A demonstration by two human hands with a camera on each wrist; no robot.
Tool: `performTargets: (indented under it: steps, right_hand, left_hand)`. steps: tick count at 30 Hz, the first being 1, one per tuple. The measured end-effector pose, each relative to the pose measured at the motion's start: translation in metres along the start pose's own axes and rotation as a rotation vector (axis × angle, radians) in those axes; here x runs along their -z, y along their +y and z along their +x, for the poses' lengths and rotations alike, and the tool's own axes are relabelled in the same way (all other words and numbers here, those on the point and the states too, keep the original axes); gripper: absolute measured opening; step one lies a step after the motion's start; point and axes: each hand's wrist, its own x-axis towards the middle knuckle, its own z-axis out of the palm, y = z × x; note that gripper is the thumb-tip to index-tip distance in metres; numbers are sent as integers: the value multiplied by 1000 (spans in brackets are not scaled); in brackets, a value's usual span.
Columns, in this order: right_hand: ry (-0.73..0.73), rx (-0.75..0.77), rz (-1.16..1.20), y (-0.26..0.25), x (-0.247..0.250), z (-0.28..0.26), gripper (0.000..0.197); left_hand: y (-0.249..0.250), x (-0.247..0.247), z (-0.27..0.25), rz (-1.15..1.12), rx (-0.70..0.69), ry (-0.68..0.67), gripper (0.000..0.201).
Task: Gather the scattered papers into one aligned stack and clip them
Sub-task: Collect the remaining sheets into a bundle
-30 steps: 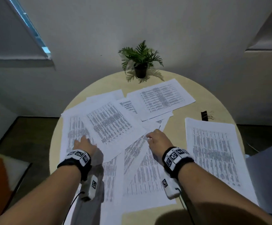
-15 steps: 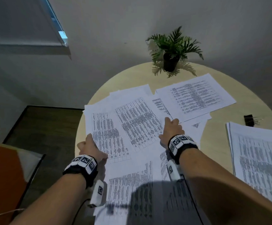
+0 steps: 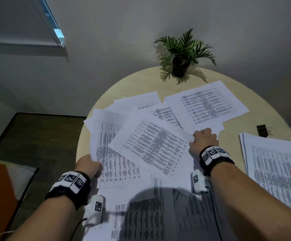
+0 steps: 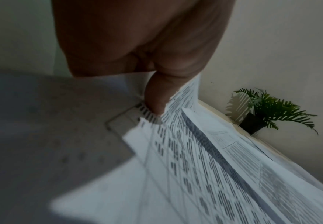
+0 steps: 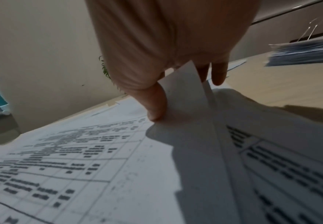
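— So where are the papers [image 3: 151, 146]?
— Spread in an overlapping mess across the left and middle of the round table [image 3: 255, 110], printed side up. One sheet [image 3: 205, 105] lies apart toward the far side, near the potted plant [image 3: 181, 54].
— And the hands?
— The left hand [image 3: 89, 164] is at the left edge of the pile, thumb [image 4: 155, 97] on top of a sheet's edge; the other fingers are hidden under it, so it pinches that sheet. The right hand [image 3: 204, 140] is at the pile's right side, thumb [image 5: 155, 104] pressed on a top sheet while a lifted paper edge runs up between thumb and fingers: clamped on the papers.
— Anything already gathered?
— A neat stack [image 3: 273, 164] sits on the right side of the table, well apart from both hands.
— The clip?
— A black binder clip [image 3: 262, 130] lies on the bare tabletop just beyond that stack, untouched.
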Motion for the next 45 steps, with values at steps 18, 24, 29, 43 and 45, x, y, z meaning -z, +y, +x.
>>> performTargets:
  steps: [18, 24, 29, 43, 45]
  right_hand:
    - [757, 352, 607, -13, 44, -70, 32]
    - [875, 258, 613, -1, 59, -87, 19]
    - [1104, 183, 815, 14, 74, -96, 18]
    - [561, -334, 1130, 46, 2, -87, 19]
    - [457, -383, 1111, 52, -8, -85, 16]
  left_hand:
    - [-16, 8, -56, -186, -105, 344, 25]
    - [-27, 28, -52, -429, -104, 327, 31]
    - [-26, 19, -59, -267, -119, 370, 17]
    - [9, 76, -109, -631, -280, 823, 32]
    - [14, 91, -99, -746, -313, 877, 32]
